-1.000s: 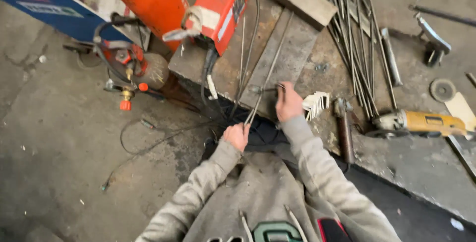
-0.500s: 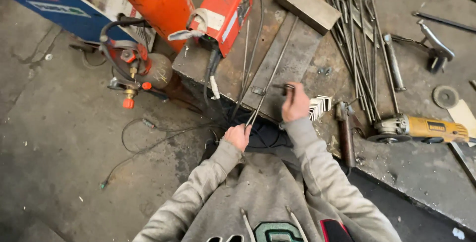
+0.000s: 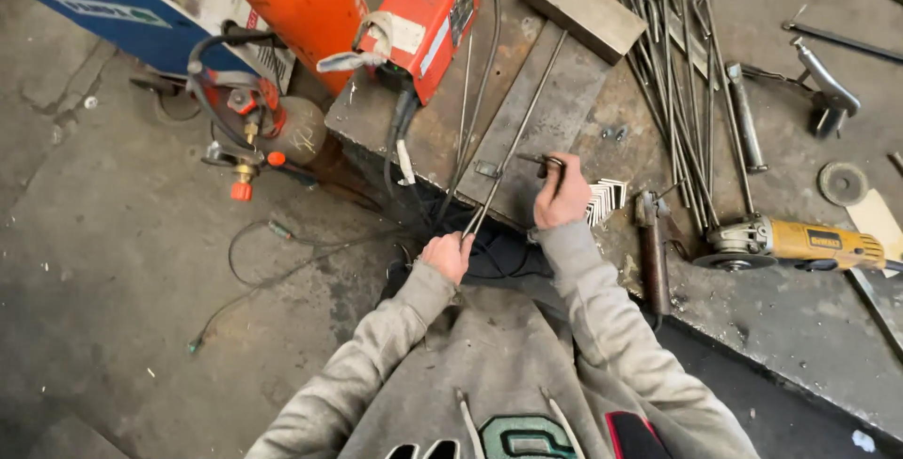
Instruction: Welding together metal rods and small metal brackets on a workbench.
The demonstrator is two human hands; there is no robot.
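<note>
My left hand [image 3: 448, 254] fingers closed round near end of long thin grey steel rod [image 3: 516, 138], which runs far across steel-plate desk [image 3: 800, 308]. Right hand [image 3: 562, 197] grips small dark metal piece [image 3: 544, 162] beside rod. Rod likely stiff, light, whippy; hold near end.

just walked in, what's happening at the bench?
A person in a grey sweatshirt stands at a steel workbench. The left hand grips the near end of a long metal rod lying across the bench. The right hand holds a small dark tool beside it. A yellow angle grinder lies to the right.
</note>
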